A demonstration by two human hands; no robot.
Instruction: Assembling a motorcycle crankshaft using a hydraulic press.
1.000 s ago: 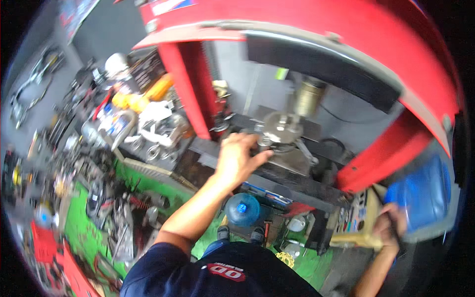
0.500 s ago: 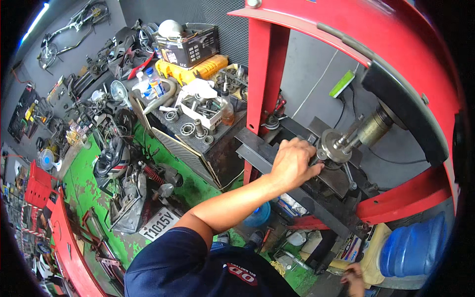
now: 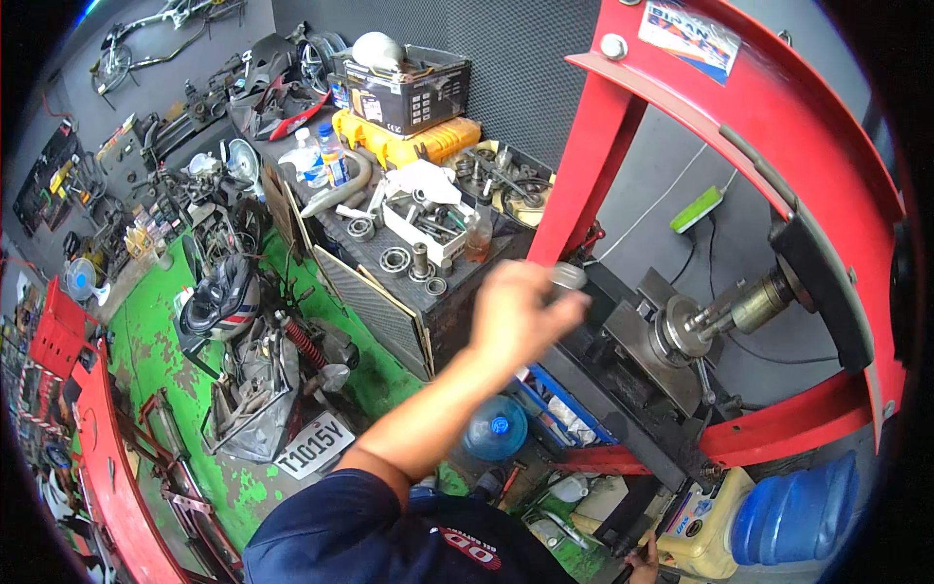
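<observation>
My left hand (image 3: 520,316), smeared by motion, is over the near rail of a red shop press, beside its left post. At its fingertips is a round, silvery metal piece (image 3: 567,277); I cannot tell whether the fingers grip it. To the right, a round metal crankshaft-like part (image 3: 678,331) sits on a steel plate (image 3: 637,336) on the press bed. The press's ram (image 3: 759,302) lines up with its shaft. A wrench-like rod (image 3: 704,382) leans at its near side. My right hand (image 3: 642,565) shows partly at the lower edge beside a dark bar, its grip hidden.
The red press frame (image 3: 593,185) surrounds the work. Left of it, a dark bench (image 3: 375,255) bears bearings (image 3: 395,261), a white parts tray (image 3: 443,248) and a yellow case (image 3: 409,146). Blue water jugs (image 3: 793,511) and a yellow container (image 3: 700,540) stand lower right.
My left hand has left the round part under the ram and moved left to beside the post. My right hand has shifted left and down. The whole view has also shifted.
</observation>
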